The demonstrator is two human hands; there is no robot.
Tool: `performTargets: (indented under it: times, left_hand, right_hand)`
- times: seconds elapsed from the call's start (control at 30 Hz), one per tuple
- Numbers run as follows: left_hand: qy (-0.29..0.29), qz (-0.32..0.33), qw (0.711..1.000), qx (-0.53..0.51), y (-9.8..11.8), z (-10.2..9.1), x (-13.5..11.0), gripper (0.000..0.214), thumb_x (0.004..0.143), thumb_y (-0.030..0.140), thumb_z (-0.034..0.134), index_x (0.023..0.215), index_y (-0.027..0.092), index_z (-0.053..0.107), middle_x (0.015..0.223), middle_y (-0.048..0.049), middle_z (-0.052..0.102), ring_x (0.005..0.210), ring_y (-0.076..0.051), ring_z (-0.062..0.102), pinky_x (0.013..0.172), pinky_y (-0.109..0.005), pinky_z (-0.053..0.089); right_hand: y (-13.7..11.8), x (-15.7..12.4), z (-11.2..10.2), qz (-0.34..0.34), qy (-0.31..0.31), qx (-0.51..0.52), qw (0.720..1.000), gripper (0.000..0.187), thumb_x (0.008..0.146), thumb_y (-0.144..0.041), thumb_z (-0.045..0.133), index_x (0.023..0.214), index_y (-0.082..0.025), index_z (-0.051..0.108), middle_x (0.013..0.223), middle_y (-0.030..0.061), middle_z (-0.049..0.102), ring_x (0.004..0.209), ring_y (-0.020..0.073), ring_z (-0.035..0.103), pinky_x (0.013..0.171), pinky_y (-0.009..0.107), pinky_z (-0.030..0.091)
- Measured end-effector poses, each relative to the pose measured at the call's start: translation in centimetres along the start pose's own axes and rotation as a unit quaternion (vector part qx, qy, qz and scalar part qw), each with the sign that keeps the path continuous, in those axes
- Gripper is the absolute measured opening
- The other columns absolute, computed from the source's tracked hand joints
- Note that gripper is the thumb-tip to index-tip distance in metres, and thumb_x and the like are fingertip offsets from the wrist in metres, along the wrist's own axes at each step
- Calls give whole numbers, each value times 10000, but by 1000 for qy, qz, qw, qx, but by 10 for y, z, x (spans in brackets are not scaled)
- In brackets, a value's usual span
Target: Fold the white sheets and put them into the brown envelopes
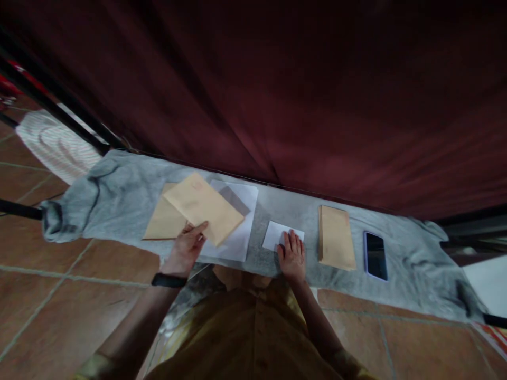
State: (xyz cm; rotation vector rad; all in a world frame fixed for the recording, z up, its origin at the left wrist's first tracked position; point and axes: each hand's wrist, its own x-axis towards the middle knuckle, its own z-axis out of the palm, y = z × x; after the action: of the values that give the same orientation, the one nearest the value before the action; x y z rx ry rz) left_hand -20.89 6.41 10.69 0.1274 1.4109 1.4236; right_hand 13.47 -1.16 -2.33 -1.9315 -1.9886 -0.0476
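My left hand [189,245] pinches a tan paper envelope [206,206] by its near edge, holding it tilted above the white paper sheets [240,240]. Another tan envelope [160,221] lies flat to the left, partly covered by the held one. My right hand [292,256] rests palm down with fingers stretched out on a small white folded paper [274,235], which lies on the grey cloth. Just right of that hand sits a stack of tan envelopes [337,237].
A phone [376,256] with a pale purple edge lies right of the stack. Grey cloth [119,195] covers the narrow surface, bunched at both ends. A dark red curtain [277,105] hangs behind it. Striped fabric [59,142] is at the left, above the tiled floor [99,295].
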Motion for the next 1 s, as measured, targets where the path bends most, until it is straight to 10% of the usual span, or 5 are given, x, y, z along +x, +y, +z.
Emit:
performTargets:
  times: [0.27, 1.0]
  left_hand:
    - [-32, -71, 997, -17, -107, 33, -43, 394, 525, 92, 847, 592, 199, 474, 536, 81, 601, 478, -62, 550, 513, -187, 458]
    - [-76, -92, 990, 80, -100, 15, -53, 233, 623, 26, 778, 681, 219, 663, 722, 5, 705, 699, -146, 658, 713, -245, 539]
  right_hand:
    - [0, 2, -4, -2, -4, 7, 1000, 532, 1049, -379, 390, 1524, -143, 425, 1603, 161, 380, 1473, 293, 342, 1190, 501, 286]
    - [-2, 3, -6, 13, -16, 16, 1000, 542, 1040, -373, 423, 1531, -142, 419, 1614, 161, 359, 1481, 302, 325, 1193, 503, 280]
